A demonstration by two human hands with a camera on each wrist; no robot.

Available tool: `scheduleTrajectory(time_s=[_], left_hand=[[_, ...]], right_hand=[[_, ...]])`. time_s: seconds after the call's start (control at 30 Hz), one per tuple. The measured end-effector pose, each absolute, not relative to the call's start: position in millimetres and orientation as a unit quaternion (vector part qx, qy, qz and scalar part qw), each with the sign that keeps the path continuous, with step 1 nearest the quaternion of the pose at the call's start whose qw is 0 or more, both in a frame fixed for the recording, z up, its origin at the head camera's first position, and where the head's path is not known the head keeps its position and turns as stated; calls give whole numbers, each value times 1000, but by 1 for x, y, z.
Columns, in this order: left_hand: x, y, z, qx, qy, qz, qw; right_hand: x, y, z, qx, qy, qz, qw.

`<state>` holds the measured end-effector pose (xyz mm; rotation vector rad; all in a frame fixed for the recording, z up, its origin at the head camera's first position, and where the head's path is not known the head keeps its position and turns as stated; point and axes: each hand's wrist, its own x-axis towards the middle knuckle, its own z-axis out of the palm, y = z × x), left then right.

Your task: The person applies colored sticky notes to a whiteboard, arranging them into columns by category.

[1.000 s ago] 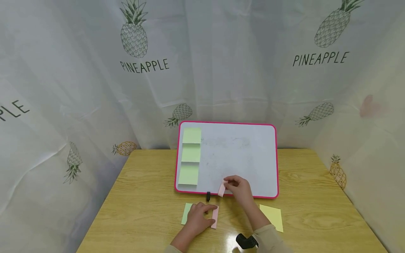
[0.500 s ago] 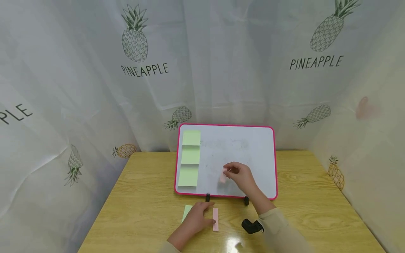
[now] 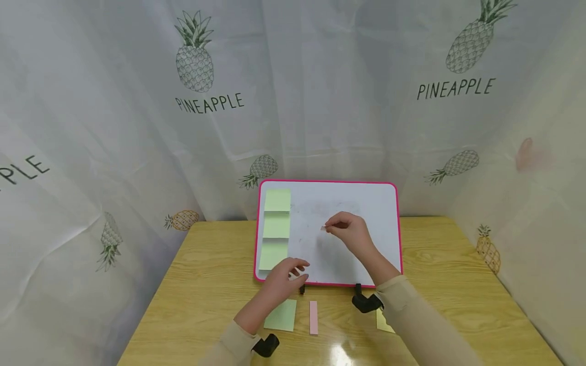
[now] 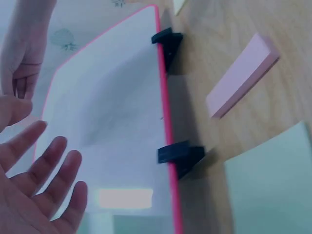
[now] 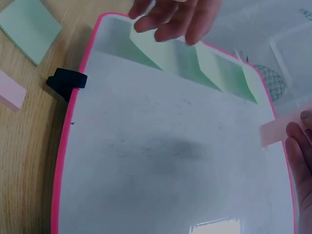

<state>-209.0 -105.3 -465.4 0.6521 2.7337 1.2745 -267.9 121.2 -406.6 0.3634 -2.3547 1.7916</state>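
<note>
A pink sticky note strip [image 5: 279, 131] is pinched between the thumb and fingers of my right hand [image 3: 351, 233], held in front of the whiteboard [image 3: 316, 254]. In the head view only a small end of the strip shows. My left hand [image 3: 285, 278] hovers near the board's lower left edge, fingers spread and nothing in them, as the left wrist view also shows. Three light green sticky notes [image 3: 276, 224] run in a column down the board's left side. On the table below lies a narrow pink sticky note pad [image 3: 313, 318], beside a green sticky note pad [image 3: 281, 316].
Black stand clips [image 4: 181, 155] hold the pink-framed board at its lower edge. A yellow sticky note pad [image 3: 384, 322] lies at right, partly behind the right sleeve. The wooden table [image 3: 206, 264] meets a pineapple-print curtain [image 3: 320, 101] behind.
My right hand has risen up the board with the pink strip. My left hand has come off the pink pad and moved up toward the board's lower edge, uncovering the green pad.
</note>
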Motion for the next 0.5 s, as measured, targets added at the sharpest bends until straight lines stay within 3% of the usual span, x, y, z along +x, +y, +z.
scheduleTrajectory(time_s=[0.5], left_hand=[[-290, -123, -412, 212, 915, 307, -157]], right_hand=[[-317, 102, -395, 83, -747, 653, 92]])
